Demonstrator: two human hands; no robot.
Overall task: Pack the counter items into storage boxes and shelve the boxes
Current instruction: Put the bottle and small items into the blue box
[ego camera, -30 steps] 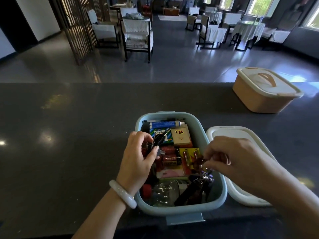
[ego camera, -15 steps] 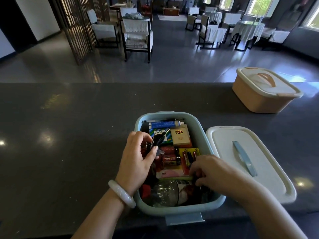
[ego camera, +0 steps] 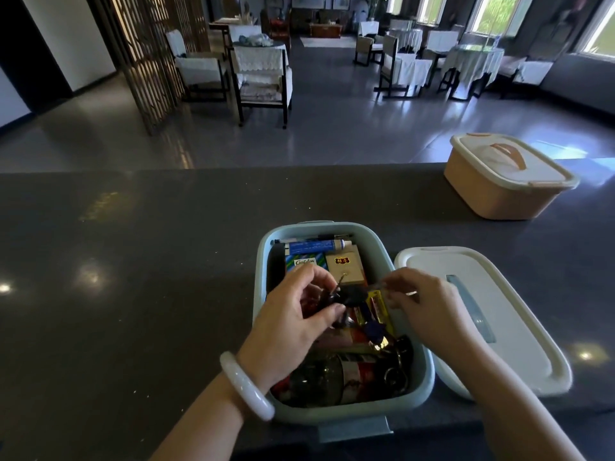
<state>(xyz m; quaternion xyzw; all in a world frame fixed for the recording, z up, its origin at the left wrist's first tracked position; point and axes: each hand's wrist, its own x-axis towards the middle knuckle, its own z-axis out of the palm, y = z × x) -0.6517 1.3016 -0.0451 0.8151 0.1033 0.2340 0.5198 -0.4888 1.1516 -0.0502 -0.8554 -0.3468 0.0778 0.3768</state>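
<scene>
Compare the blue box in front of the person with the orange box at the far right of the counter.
The blue box stands open, its white lid lying flat beside it on the counter; the orange box has its lid on. The blue box is packed with small items in plain view; the orange box's contents are hidden. Both hands work over the blue box; nothing touches the orange box. Both are rounded rectangular boxes with handled white lids.

"Golden" on the green-striped packet (ego camera: 304, 262) in the box
</scene>
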